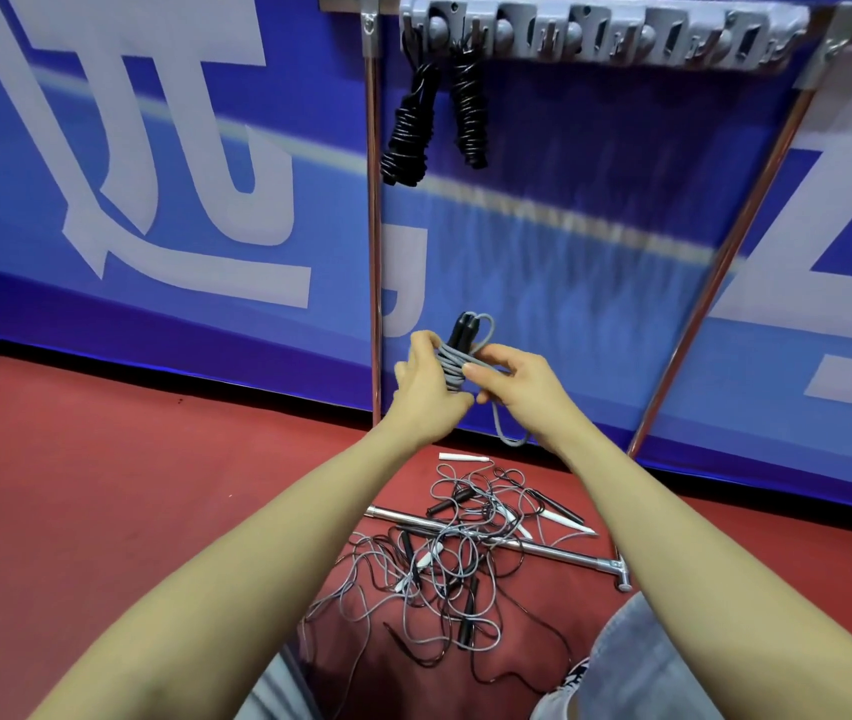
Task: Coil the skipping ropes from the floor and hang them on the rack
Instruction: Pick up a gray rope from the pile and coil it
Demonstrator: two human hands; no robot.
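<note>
Forearms of the person reach forward over a red floor. Blue banner wall behind. Metal rack carries two coiled black ropes at its left end. Tangled pile of ropes lies on the floor. Left hand grips a grey rope bundle; right hand pinches its winding.

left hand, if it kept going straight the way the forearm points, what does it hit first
Likely the blue banner behind the rack's steel upright, as the left hand aims up and forward with the grey rope bundle; depth is unclear.
</note>
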